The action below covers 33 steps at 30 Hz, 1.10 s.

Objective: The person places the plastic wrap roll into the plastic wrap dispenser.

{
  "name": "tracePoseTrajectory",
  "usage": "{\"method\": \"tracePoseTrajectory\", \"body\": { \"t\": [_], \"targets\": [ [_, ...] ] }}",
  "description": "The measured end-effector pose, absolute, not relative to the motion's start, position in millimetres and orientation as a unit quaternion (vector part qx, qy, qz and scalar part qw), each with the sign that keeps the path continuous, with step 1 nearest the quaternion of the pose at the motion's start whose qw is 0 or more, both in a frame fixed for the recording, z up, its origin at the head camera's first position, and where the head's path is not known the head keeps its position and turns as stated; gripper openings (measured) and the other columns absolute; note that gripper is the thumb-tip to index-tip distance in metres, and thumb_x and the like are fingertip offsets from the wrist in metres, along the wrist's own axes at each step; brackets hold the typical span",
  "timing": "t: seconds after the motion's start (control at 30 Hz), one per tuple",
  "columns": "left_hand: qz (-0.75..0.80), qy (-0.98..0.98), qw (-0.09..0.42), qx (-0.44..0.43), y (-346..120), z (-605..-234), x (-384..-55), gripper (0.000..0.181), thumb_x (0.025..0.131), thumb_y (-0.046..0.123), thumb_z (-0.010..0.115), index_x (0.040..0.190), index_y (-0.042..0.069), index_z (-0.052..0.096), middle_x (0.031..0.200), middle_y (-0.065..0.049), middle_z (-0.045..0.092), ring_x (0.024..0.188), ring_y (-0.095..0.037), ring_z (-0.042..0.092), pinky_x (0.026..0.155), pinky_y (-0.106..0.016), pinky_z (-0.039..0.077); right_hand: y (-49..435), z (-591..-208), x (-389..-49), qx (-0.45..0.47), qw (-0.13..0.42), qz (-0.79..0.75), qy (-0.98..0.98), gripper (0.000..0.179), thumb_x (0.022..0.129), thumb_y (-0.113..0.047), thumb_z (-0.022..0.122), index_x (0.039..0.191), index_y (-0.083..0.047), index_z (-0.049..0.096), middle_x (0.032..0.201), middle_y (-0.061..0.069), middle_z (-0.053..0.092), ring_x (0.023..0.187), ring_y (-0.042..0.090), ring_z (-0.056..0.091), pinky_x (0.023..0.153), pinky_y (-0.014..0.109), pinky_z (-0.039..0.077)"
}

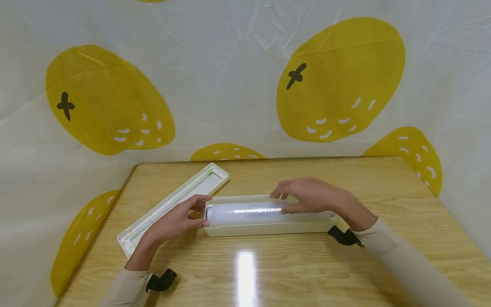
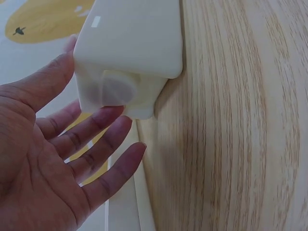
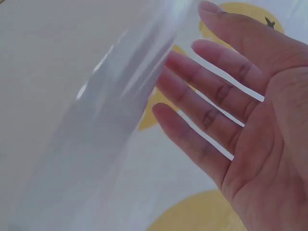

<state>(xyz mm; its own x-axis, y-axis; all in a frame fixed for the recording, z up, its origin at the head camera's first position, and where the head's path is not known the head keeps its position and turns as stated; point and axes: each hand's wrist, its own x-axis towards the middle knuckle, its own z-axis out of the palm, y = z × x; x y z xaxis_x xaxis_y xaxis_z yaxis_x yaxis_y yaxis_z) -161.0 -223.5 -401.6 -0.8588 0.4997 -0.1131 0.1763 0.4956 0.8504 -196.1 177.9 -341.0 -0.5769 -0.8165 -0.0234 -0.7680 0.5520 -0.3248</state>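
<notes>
A roll of clear plastic wrap [image 1: 245, 213] lies inside a long, cream-coloured dispenser box [image 1: 264, 230] on the table, its top uncovered. At the box's left end, my left hand [image 1: 180, 218] holds the corners, thumb at the near side and fingers at the far side. That end, with the round end of the roll [image 2: 118, 90], shows by the fingertips in the left wrist view. Over the right half of the roll reaches my right hand [image 1: 310, 195], thumb low at the film and fingers towards the far wall. Its fingers [image 3: 207, 115] are spread beside the shiny film in the right wrist view.
A long cream lid [image 1: 172, 204] with a rail and a small green piece [image 1: 210, 171] lies slantwise behind the left hand. The wooden table [image 1: 291, 268] ends at the back against a white sheet [image 1: 226, 85] printed with yellow fruit.
</notes>
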Motion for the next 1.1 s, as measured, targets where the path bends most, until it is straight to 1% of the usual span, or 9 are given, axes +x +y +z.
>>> {"method": "tracePoseTrajectory", "body": {
  "t": [0.13, 0.3, 0.4, 0.6, 0.8, 1.1],
  "targets": [
    [0.464, 0.844, 0.178, 0.203, -224.3, -400.7, -160.7, 0.064, 0.092, 0.027, 0.077, 0.146, 0.011, 0.047, 0.13, -0.011, 0.06, 0.12, -0.032, 0.056, 0.093, -0.045, 0.052, 190.9, -337.4, -196.3, -0.436, 0.09, -0.161, 0.881, 0.037, 0.095, -0.032, 0.073, 0.128, -0.018, 0.068, 0.123, -0.006, 0.069, 0.104, 0.011, 0.069, 0.086, 0.039, 0.056],
    [0.465, 0.843, 0.18, 0.202, -224.6, -400.4, -160.5, 0.064, 0.092, 0.028, 0.077, 0.146, 0.011, 0.047, 0.13, -0.012, 0.06, 0.119, -0.032, 0.057, 0.093, -0.045, 0.052, 203.4, -334.3, -196.3, -0.422, 0.097, -0.179, 0.883, 0.037, 0.096, -0.031, 0.072, 0.129, -0.014, 0.067, 0.121, -0.002, 0.07, 0.103, 0.013, 0.069, 0.087, 0.042, 0.057],
    [0.465, 0.843, 0.18, 0.201, -224.6, -400.4, -160.3, 0.064, 0.092, 0.029, 0.077, 0.146, 0.011, 0.047, 0.13, -0.012, 0.06, 0.12, -0.031, 0.057, 0.094, -0.046, 0.051, 210.5, -333.2, -196.1, -0.413, 0.099, -0.187, 0.886, 0.035, 0.097, -0.031, 0.071, 0.128, -0.015, 0.067, 0.12, -0.002, 0.07, 0.103, 0.013, 0.069, 0.086, 0.043, 0.057],
    [0.465, 0.844, 0.178, 0.2, -224.8, -400.2, -160.8, 0.064, 0.092, 0.028, 0.077, 0.146, 0.011, 0.048, 0.13, -0.012, 0.06, 0.12, -0.032, 0.057, 0.095, -0.046, 0.051, 223.6, -333.2, -196.3, -0.4, 0.093, -0.198, 0.89, 0.035, 0.097, -0.033, 0.07, 0.129, -0.018, 0.066, 0.117, -0.003, 0.07, 0.102, 0.013, 0.069, 0.086, 0.042, 0.058],
    [0.465, 0.843, 0.176, 0.205, -224.4, -400.0, -161.0, 0.064, 0.092, 0.027, 0.077, 0.146, 0.011, 0.047, 0.13, -0.012, 0.06, 0.119, -0.032, 0.057, 0.094, -0.046, 0.052, 235.0, -333.4, -195.3, -0.384, 0.088, -0.205, 0.896, 0.036, 0.097, -0.033, 0.071, 0.128, -0.016, 0.066, 0.116, -0.002, 0.071, 0.1, 0.013, 0.07, 0.085, 0.045, 0.058],
    [0.464, 0.844, 0.174, 0.204, -224.4, -399.4, -160.8, 0.064, 0.092, 0.027, 0.077, 0.146, 0.011, 0.047, 0.129, -0.011, 0.061, 0.118, -0.031, 0.058, 0.093, -0.046, 0.052, 247.7, -334.2, -193.2, -0.365, 0.081, -0.208, 0.904, 0.038, 0.097, -0.034, 0.071, 0.129, -0.014, 0.066, 0.114, -0.003, 0.071, 0.099, 0.013, 0.07, 0.085, 0.045, 0.058]
  ]
}}
